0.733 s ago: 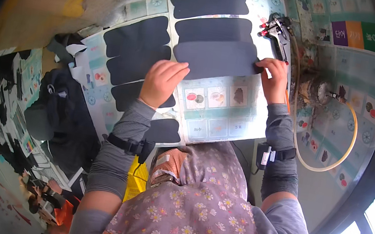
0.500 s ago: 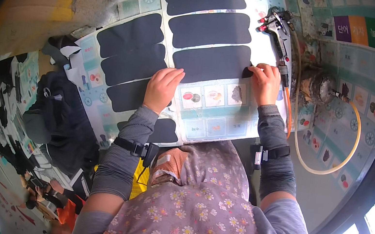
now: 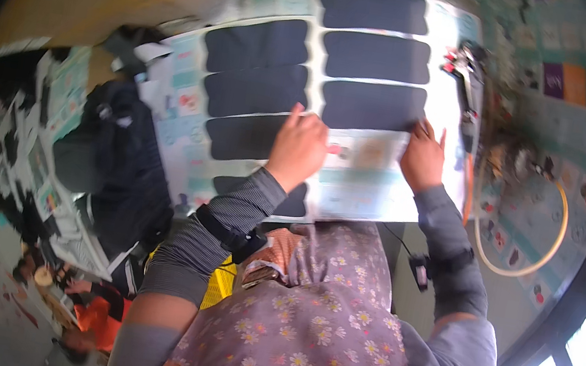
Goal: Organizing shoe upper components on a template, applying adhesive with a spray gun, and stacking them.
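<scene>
Flat black pieces with wavy ends lie in two columns on a board covered with printed sheets [image 3: 355, 204]. At the lower right corner of the nearest right-column black piece [image 3: 372, 107], my right hand [image 3: 423, 158] has its fingers pinched on the edge. My left hand [image 3: 300, 146] is over the gap between the columns, near that piece's lower left corner; its fingers are bent but apart, with nothing seen in them. It partly covers the end of a left-column black piece [image 3: 243, 137]. Both hands are slightly blurred.
A spray gun [image 3: 466, 80] lies at the board's right edge, with an orange hose [image 3: 469, 188] below it. A pale hose [image 3: 552, 239] loops at the right. Dark cloth [image 3: 122, 171] hangs at the left. A person in orange [image 3: 99, 321] is at the lower left.
The whole view has shifted, so the board appears farther right and lower. My left hand has turned and its fingers have lifted apart. My right hand stays at the same corner.
</scene>
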Tool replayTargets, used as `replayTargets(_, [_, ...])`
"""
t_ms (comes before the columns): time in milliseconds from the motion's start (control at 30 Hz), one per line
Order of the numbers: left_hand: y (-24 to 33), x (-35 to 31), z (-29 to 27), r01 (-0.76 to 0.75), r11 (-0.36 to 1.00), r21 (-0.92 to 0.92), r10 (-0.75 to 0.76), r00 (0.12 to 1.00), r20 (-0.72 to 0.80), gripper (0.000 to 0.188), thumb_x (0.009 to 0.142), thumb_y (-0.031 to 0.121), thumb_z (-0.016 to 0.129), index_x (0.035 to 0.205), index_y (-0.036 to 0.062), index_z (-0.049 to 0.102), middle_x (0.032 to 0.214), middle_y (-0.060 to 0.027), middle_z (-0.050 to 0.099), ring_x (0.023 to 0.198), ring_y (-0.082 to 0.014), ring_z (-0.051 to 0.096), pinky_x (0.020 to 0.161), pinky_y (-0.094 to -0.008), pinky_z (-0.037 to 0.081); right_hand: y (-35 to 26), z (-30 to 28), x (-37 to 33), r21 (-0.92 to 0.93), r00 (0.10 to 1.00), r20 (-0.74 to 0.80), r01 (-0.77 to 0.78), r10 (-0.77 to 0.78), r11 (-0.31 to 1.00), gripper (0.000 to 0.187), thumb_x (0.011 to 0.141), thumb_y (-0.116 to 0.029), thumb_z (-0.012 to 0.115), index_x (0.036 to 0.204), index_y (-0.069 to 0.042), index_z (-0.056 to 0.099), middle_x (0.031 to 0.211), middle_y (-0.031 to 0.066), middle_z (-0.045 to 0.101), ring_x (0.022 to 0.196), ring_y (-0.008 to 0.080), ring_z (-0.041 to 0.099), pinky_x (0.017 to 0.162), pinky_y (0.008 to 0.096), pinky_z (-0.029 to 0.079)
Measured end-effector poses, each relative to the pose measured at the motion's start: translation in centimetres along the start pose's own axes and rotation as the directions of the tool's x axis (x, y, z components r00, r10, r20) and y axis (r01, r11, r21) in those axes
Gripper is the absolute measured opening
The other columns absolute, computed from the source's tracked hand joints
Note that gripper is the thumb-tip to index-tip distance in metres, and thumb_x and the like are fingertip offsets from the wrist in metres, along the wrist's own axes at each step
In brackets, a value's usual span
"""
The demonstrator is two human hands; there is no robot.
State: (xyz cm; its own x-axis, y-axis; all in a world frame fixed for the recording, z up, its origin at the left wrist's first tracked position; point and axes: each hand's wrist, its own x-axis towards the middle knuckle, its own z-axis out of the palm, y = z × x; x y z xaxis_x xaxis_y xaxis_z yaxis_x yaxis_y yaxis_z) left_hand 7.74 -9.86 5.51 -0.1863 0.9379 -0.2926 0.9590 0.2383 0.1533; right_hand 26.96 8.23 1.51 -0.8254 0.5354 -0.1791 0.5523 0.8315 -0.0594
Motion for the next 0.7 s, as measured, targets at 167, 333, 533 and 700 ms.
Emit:
replayTargets(167, [-5.2,-9.6,-4.3,-0.239,0.798,-0.554,-0.001,0.918,-0.397,0.025,0.083,0.009,0.06,0.108,0.0064,0.063,0.099,-0.0076,0.066,0.095,-0.0261,0.06,0.084,-0.0387,0.048,-9.3,-6.3,0.8,0.3,0.988,-0.107,0.141,-0.113,0.944,0.026,0.079,-0.004,0.059,0.104,-0.002,0.065,0.111,0.0121,0.064,0.113,0.0305,0.055,0.102,0.0485,0.037])
replayTargets(333, [-15.9,-21.0,-11.1,0.25,0.896,-0.367,-0.423,0.735,-0.53,0.021,0.081,0.006,0.064,0.102,0.0064,0.065,0.091,-0.0101,0.065,0.083,-0.0304,0.06,0.074,-0.0398,0.047,-27.2,-10.3,4.3,0.629,0.824,-0.369,0.563,-0.431,0.537,0.02,0.078,-0.008,0.068,0.097,-0.002,0.065,0.102,0.0121,0.065,0.094,0.0318,0.061,0.083,0.0387,0.049])
replayTargets(533, [-26.9,-31.6,-12.6,0.514,0.837,-0.187,-0.519,0.639,-0.568,0.027,0.078,0.013,0.071,0.103,0.006,0.065,0.102,-0.0094,0.063,0.094,-0.0314,0.057,0.08,-0.0397,0.046,-45.5,-13.7,6.3,0.578,0.714,-0.562,0.7,-0.418,0.418,0.025,0.078,-0.019,0.07,0.098,-0.006,0.062,0.101,0.0064,0.059,0.095,0.0256,0.055,0.083,0.0359,0.046])
replayTargets(700, [-29.8,-33.7,-10.0,0.45,0.748,-0.487,-0.641,0.681,-0.355,0.018,0.077,0.011,0.071,0.093,0.0042,0.064,0.089,-0.009,0.062,0.082,-0.0282,0.056,0.071,-0.0377,0.045,-50.3,-14.1,7.1,0.395,0.733,-0.481,0.671,-0.481,0.627,0.025,0.077,-0.023,0.068,0.093,-0.006,0.06,0.095,0.0058,0.056,0.095,0.0238,0.052,0.081,0.0353,0.042])
